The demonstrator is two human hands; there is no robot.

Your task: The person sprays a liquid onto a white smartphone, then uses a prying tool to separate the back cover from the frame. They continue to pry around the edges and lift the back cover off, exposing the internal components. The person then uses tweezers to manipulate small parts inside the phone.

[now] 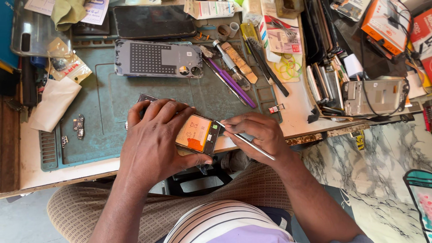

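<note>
Metal tool at the battery edge: pry slow

Teal mat (103, 99) on surface; opened phone (198, 135) at its front edge. Left hand (157, 139) grip clamped on phone, orange battery (194, 132) up. Right hand (254, 135) pinches thin metal tool (245, 141) w/ tip at the battery edge; keep it shallow, don't puncture.

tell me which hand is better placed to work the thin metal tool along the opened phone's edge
Right, most likely. The right hand already grips the thin metal tool, its tip at the opened phone edge. The left hand covers and steadies the phone.
</note>
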